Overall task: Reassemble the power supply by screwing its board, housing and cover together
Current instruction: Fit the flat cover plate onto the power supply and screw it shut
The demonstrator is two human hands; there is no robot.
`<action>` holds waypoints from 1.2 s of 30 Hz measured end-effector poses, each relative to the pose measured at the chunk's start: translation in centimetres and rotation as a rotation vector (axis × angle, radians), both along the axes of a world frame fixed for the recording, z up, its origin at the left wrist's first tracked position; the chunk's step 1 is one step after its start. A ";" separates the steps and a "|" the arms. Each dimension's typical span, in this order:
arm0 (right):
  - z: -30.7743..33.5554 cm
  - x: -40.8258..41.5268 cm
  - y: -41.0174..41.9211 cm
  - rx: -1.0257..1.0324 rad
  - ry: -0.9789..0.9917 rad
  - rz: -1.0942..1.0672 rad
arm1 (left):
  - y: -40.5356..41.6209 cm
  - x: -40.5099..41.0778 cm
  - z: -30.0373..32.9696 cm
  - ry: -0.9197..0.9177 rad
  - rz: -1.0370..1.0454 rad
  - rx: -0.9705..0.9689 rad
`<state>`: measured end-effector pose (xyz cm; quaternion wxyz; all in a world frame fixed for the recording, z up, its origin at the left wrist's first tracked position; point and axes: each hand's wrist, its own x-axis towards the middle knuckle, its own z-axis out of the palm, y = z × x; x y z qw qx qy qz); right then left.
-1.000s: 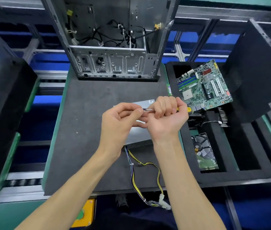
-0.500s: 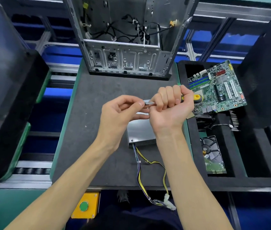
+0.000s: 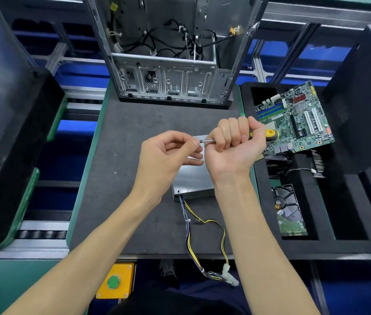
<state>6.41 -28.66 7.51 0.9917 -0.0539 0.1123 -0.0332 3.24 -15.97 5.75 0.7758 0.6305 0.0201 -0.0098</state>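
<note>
while both hands hover above the bench (image 3: 121, 178), i see my right hand (image 3: 234, 148) clenched in a full fist around the screwdriver (image 3: 268, 134), its yellow and black handle poking out past the thumb side and the thin metal shaft running level toward the left. my left hand (image 3: 168, 155) meets that shaft at its tip, thumb and forefinger pinched together right on the end; whether a screw sits between those fingertips i cannot tell, it is too small to make out. directly beneath the hands lies the power supply (image 3: 191, 180), a grey metal box flat on the dark mat, cover side up, mostly hidden by my wrists. out of its near end comes the cable bundle (image 3: 202, 235), yellow, black and purple wires looping toward me and ending in a white connector (image 3: 230, 275) that hangs past the bench edge. at the far side of the mat stands the open computer case (image 3: 168, 71), bare metal with black cables inside. to the right, a black foam tray (image 3: 311, 246) holds a green motherboard (image 3: 293, 119) propped at a tilt, and nearer to me a hard drive (image 3: 290, 210) in its own slot. a yellow box with a green button (image 3: 113, 281) sits below the bench front.
</note>
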 end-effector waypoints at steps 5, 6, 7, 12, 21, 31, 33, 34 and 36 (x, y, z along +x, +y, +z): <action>-0.6 -0.3 -0.6 -0.159 0.011 0.020 | 0.7 0.1 -0.4 -0.039 -0.109 0.192; -0.8 -0.5 -0.6 -0.267 0.003 0.046 | 1.1 0.1 -0.9 -0.028 -0.096 0.240; -1.1 -0.7 -0.4 -0.392 -0.011 0.082 | 1.6 0.2 -1.6 0.007 -0.055 0.282; -3.6 -2.4 1.9 -0.832 -0.078 0.352 | 3.8 -0.7 -6.2 0.385 -0.043 0.444; -5.9 -2.7 3.1 -1.113 -0.180 0.460 | 4.2 -1.8 -7.7 0.502 -0.093 0.280; -6.5 -3.2 3.8 -1.302 -0.232 0.489 | 4.0 -2.1 -7.1 0.481 -0.110 0.322; -6.3 -3.0 3.6 -1.208 -0.199 0.466 | 4.0 -2.2 -6.8 0.505 -0.120 0.313; -6.1 -2.9 3.4 -1.145 -0.161 0.446 | 4.1 -2.2 -6.6 0.513 -0.122 0.300; -5.9 -2.6 3.1 -0.995 -0.082 0.392 | 4.2 -2.4 -6.0 0.479 -0.112 0.292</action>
